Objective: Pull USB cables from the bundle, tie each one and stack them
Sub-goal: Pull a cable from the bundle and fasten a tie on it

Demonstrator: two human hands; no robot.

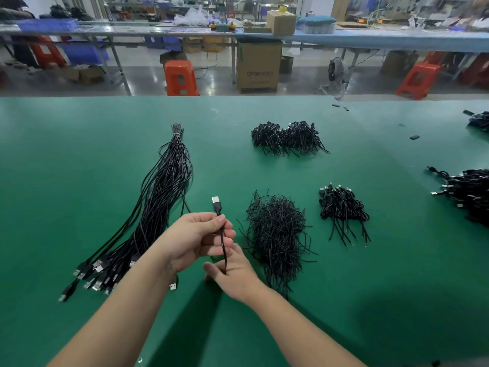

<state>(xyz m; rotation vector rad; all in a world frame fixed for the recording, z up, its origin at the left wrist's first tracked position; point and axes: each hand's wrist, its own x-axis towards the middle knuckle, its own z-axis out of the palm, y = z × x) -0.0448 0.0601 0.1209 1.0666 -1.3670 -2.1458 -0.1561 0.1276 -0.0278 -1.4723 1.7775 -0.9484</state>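
Note:
A long bundle of black USB cables lies on the green table at the left, bound with a white tie at its far end, plugs fanned toward me. My left hand pinches one black USB cable just below its plug, which points up. My right hand holds the same cable lower down, below the left hand. A loose heap of black twist ties lies right of my hands. A small stack of tied cables sits further right.
Another pile of tied cables lies at the far middle of the table. More cable heaps sit at the right edge. Beyond the table's far edge stand orange stools and a cardboard box.

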